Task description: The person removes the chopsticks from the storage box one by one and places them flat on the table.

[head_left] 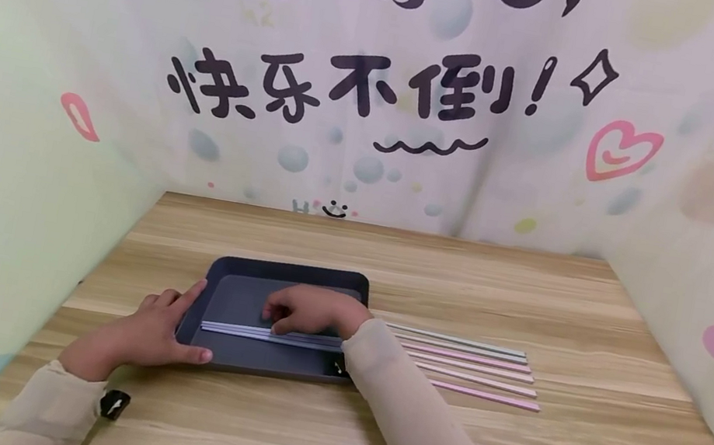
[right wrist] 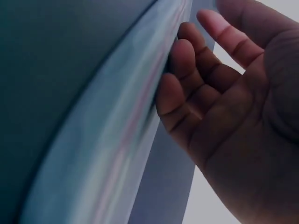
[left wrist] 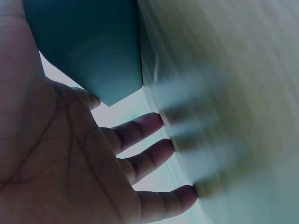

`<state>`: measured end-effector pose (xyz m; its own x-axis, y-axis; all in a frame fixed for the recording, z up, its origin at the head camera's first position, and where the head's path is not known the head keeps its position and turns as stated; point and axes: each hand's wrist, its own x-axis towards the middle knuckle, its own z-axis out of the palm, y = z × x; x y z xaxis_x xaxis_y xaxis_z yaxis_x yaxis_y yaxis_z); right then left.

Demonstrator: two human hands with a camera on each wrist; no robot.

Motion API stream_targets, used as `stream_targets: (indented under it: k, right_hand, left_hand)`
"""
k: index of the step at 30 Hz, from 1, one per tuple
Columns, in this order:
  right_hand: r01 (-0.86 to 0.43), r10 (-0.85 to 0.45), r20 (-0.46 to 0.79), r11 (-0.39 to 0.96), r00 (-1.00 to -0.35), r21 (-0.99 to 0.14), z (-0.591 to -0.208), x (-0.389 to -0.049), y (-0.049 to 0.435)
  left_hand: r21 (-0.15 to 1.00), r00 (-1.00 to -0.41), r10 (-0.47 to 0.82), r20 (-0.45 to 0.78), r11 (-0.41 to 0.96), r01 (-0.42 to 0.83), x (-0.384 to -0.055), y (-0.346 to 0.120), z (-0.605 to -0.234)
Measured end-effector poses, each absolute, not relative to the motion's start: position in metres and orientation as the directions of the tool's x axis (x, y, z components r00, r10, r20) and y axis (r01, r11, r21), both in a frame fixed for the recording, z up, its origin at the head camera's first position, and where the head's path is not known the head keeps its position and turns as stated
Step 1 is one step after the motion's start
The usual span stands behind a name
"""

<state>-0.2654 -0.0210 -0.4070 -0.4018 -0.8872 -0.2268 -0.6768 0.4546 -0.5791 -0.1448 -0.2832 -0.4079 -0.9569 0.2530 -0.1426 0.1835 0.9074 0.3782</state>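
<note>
A dark grey tray [head_left: 243, 266] lies on the wooden table. My left hand [head_left: 150, 334] steadies its left end, thumb along the near rim and index finger at the left rim. In the left wrist view the other fingers [left wrist: 149, 158] reach straight down to the tabletop beside the tray wall [left wrist: 93, 51]. Over the tray my right hand [head_left: 310, 309] hangs with loosely bent fingers, the thumb tip right at a few thin, pale lilac sticks [head_left: 232, 330] lying lengthwise inside. In the right wrist view nothing shows pinched between the right fingers [right wrist: 170, 93].
Several more thin sticks [head_left: 488, 370], pale and pink, lie side by side on the table [head_left: 462, 272] right of the tray, their left ends partly behind the right forearm. A printed cloth [head_left: 352, 167] hangs at the back. Pale walls stand on both sides.
</note>
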Motion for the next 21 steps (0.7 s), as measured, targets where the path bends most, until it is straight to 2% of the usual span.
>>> stream_targets:
  k: [6, 15, 21]
  right_hand:
    - [-0.690, -0.882, -0.191, 0.458, -0.431, -0.561, -0.4165, -0.2657, -0.0204]
    - [-0.695, -0.885, -0.177, 0.451, -0.432, -0.560, -0.4172, -0.2629, -0.0215]
    - [-0.726, -0.885, -0.173, 0.455, -0.432, -0.515, -0.4171, -0.2632, -0.0226]
  left_hand:
    - [0.378, -0.957, 0.255, -0.138, 0.907, 0.187, -0.1449, -0.2832, -0.4077]
    - [0.377, -0.955, 0.258, -0.144, 0.907, 0.188, -0.1455, -0.2850, -0.4097]
    - [0.375, -0.957, 0.250, -0.151, 0.910, 0.178, -0.1466, -0.2856, -0.4107]
